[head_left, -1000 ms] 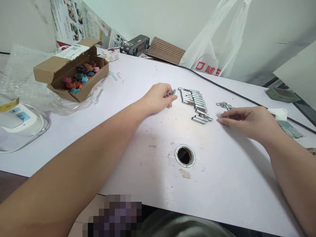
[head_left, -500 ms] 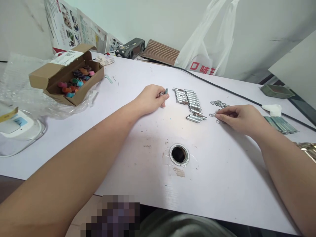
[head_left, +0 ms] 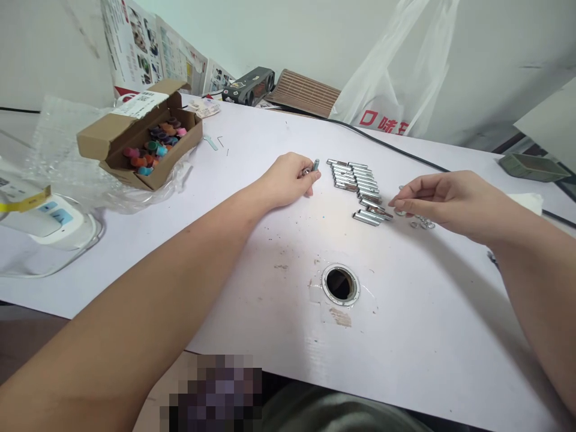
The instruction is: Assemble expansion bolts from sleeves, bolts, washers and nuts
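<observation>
My left hand (head_left: 290, 180) is closed around a bolt (head_left: 316, 164), whose blue-grey end sticks up past the fingers; a shiny metal bit also shows in the grip. Just right of it, short silver metal sleeves (head_left: 365, 180) lie side by side in slanting rows on the white table (head_left: 270, 288). My right hand (head_left: 450, 198) hovers over the small washers (head_left: 423, 223), with thumb and fingertips pinched together. What sits in that pinch is hidden. Part of the washer pile is covered by the hand.
An open cardboard box (head_left: 148, 168) of colourful caps stands at the left on bubble wrap, near a white power strip (head_left: 67, 219). A round hole (head_left: 341, 284) pierces the table. A black cable (head_left: 387, 143) runs behind, past a plastic bag (head_left: 391, 78) and a green tray (head_left: 533, 167).
My right hand has lifted off the washers with its fingers pinched, turning slightly. The left hand keeps the bolt in place. The whole view has shifted a little, so things appear further right.
</observation>
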Demonstrator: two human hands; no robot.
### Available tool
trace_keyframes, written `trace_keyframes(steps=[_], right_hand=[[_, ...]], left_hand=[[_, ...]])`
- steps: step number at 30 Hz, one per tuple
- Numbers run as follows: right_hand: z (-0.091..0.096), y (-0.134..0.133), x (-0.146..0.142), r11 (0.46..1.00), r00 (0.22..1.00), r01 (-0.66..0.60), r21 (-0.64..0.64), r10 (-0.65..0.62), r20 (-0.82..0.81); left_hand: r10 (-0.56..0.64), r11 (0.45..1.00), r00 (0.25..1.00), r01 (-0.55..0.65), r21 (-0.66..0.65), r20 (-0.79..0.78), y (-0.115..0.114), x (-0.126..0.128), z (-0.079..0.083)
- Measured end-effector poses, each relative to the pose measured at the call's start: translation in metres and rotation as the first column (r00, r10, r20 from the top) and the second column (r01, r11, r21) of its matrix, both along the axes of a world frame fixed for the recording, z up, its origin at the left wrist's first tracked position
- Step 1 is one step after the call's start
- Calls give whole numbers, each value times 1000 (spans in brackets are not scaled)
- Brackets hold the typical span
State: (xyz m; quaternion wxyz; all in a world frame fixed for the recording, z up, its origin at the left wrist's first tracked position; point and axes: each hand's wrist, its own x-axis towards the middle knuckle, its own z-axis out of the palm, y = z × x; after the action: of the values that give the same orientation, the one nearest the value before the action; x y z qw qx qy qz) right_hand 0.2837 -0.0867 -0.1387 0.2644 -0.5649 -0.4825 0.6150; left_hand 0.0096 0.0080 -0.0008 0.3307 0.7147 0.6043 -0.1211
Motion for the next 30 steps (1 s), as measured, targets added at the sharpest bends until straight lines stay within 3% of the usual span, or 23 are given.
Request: trace_keyframes(steps=[3,7,12,22,26,30], right_hand=[[11,-8,-19,1000,997,2,-12,-2,-73],[12,-20,-28,986,990,-124,115,114,88],[12,-26,-26,958,976,-191,214,163,143],[9,-23,-35,991,976,-127,44,117,186],[13,-21,-36,985,959,-174,-4,171,228],[12,-19,-36,959,931,-279,54,256,260]], left_hand=[[15,1000,1000,-15,6,4,0,2,0],[6,1000,1000,-7,10,4,0,2,-1],[23,1000,1000,-23,8,19,0,3,0],[-12,1000,1000,12,14,19,1,1,-4],[-17,1000,1000,17,16,15,1,0,-4],[-28,1000,1000,28,14,11,0,1,-3]])
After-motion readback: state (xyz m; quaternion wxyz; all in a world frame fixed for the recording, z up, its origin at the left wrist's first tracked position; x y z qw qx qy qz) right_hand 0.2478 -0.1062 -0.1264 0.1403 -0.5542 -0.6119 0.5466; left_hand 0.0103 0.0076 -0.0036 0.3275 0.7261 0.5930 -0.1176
